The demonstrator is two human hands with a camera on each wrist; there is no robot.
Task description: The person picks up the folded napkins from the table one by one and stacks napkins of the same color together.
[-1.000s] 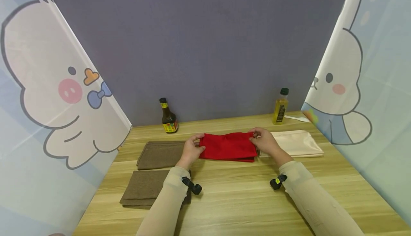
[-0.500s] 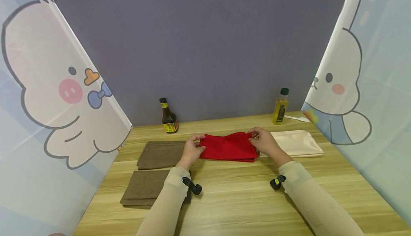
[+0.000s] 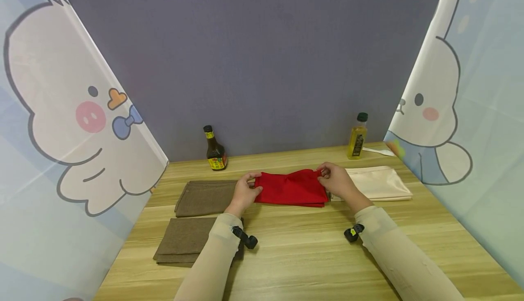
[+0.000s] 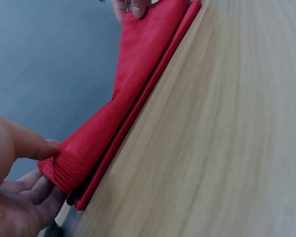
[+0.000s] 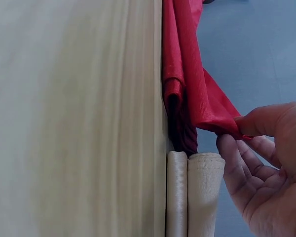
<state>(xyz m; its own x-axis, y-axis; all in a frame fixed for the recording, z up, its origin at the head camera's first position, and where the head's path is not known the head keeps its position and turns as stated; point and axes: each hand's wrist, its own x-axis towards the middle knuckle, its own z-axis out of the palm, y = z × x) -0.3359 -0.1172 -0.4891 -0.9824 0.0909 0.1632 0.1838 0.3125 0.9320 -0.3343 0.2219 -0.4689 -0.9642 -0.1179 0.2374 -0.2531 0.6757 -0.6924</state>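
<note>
Between both hands a folded red cloth (image 3: 290,188) lies at the middle of the table, its layers stacked on the wood. The left hand (image 3: 244,193) pinches its left end, thumb on top and fingers beneath the layers, as the left wrist view shows. At the far right corner the right hand (image 3: 337,180) pinches the upper layer between thumb and fingertips. That corner stands lifted off the lower fold (image 5: 173,106) in the right wrist view. A folded cream cloth (image 3: 376,183) lies just right of the red one, partly behind the right hand.
Two folded brown cloths lie on the left, one farther back (image 3: 204,197) and one nearer (image 3: 186,239), partly hidden by the left sleeve. A dark sauce bottle (image 3: 215,151), a yellow oil bottle (image 3: 358,138) and a white utensil (image 3: 378,151) are along the back, before a grey panel (image 3: 262,64).
Almost nothing differs. Both hands keep their grip on the red cloth, whose upper edge dips slightly more between them.
</note>
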